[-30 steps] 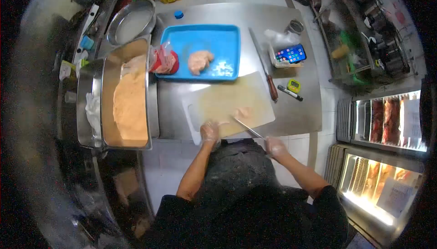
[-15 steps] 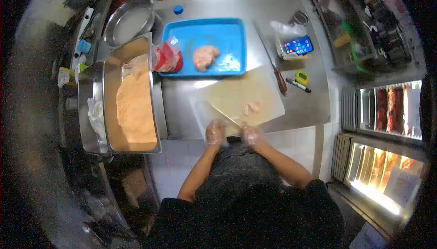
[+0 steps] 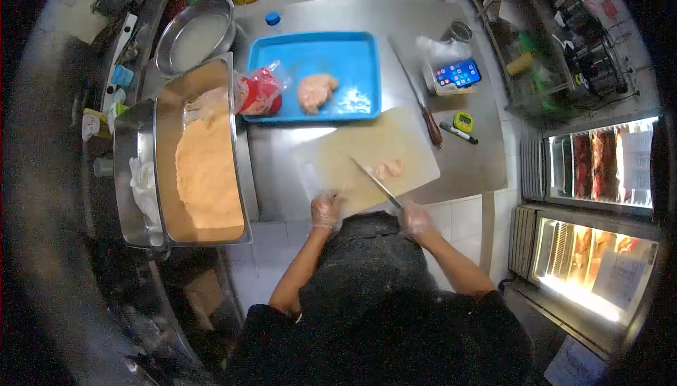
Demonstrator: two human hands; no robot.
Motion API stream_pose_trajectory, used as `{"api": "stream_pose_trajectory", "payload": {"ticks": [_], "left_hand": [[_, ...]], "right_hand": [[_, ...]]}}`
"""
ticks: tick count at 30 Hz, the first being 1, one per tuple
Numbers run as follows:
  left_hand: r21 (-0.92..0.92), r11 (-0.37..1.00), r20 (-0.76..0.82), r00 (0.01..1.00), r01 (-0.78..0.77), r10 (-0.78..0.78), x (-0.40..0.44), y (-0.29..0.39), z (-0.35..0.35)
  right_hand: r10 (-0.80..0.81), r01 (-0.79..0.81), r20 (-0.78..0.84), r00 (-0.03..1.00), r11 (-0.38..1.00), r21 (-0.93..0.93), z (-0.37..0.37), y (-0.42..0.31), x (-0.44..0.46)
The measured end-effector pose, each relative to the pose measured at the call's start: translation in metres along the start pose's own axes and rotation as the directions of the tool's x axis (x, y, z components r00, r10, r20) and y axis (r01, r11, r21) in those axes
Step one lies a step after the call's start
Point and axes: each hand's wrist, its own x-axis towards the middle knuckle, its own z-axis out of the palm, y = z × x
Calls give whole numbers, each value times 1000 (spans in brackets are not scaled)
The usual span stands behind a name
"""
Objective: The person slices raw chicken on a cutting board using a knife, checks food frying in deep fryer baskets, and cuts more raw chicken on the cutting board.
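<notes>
My right hand [image 3: 417, 219], in a clear plastic glove, is closed round the handle of a knife [image 3: 376, 182]. The blade slants up and left across the cutting board [image 3: 403, 132]. Small pieces of raw chicken [image 3: 388, 169] lie on the board, just right of the blade. At the board's near left edge is my left hand [image 3: 326, 211], also gloved. Its fingers are curled, and I cannot make out what is in them. Beyond the board, a larger lump of raw chicken [image 3: 316, 93] rests in a blue tray [image 3: 310, 38].
A red plastic bag [image 3: 259, 93] overlaps the tray's left side. Steel pans stand at left, one with orange-tan powder [image 3: 206, 174]. Right of the board lie a second knife [image 3: 431, 126], a marker [image 3: 458, 132], a green timer [image 3: 463, 121] and a phone [image 3: 458, 74] on a container.
My right hand has moved right and slightly toward me with the knife, whose tip has shifted right. My left hand has moved slightly left, farther from the right one.
</notes>
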Motion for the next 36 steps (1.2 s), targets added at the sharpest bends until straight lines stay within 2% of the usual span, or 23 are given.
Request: {"api": "stream_pose_trajectory", "payload": {"ticks": [3,5,7,9,10,11,12,14,16,17,19,21,22,23,24,25,26,29,31,32,34,35,36], "left_hand": [[-83,993,-184,981,-85,69,8,20,1],[-85,991,-240,967,-108,84,15,18,12],[-63,995,-284,957,-84,63,14,18,17],[-12,1000,-320,948,-17,13,6,27,7],[-62,997,-376,924,47,-67,0,30,2],[-115,988,-424,894,105,-145,-6,33,-3],[-171,972,-465,857,161,-224,-13,31,-5],[-163,984,-551,821,67,-147,-18,16,5],[-133,990,-586,802,43,-113,-26,9,16],[-160,983,-562,810,94,-169,-24,8,21],[-214,959,-506,819,185,-271,-20,9,32],[-185,975,-428,883,123,-193,-23,25,40],[-169,981,-386,909,96,-155,-27,28,40],[-92,996,-379,925,1,-36,-22,17,49],[-71,997,-378,925,10,-36,-22,13,52],[-49,999,-375,926,17,-34,-21,13,52],[-27,999,-374,927,21,-29,-19,13,52],[-130,991,-453,891,-25,-37,-27,16,49],[-25,999,-443,896,35,-42,-37,6,55],[33,998,-443,896,62,-40,-37,4,52],[-5,1000,-480,877,21,-20,-38,13,48],[-32,999,-497,867,-2,-14,-37,20,49],[68,996,-480,873,-66,90,-34,21,54]], "right_hand": [[-27,19,72,997,994,109,-5,-14,20],[77,-124,122,990,881,457,4,-21,28],[-109,103,39,993,986,131,-1,-36,41],[-63,56,155,986,997,52,3,-49,62],[-35,33,211,977,999,14,7,-51,67],[-424,422,-119,898,906,-41,13,-43,66],[-344,342,-70,937,939,-39,24,-39,69],[-170,172,44,984,984,-41,30,-50,77],[-293,292,42,955,955,45,51,-29,71],[-359,355,32,933,931,85,62,-13,71],[-427,461,-221,877,877,134,78,13,58],[-157,149,12,988,958,245,66,27,38],[-151,132,126,980,980,149,46,25,35],[-131,123,235,963,991,49,17,18,34],[-99,124,336,937,991,-56,1,20,34],[-152,144,238,959,988,52,-4,22,31],[-169,167,236,957,986,28,-6,22,33],[-223,226,209,952,974,12,8,12,49],[-273,262,167,947,961,88,60,12,67],[-291,282,144,946,956,79,54,-1,76],[-325,321,95,941,945,57,40,-18,88],[-324,300,79,943,928,220,43,-13,85],[-325,278,68,943,884,375,47,-1,79]]}}
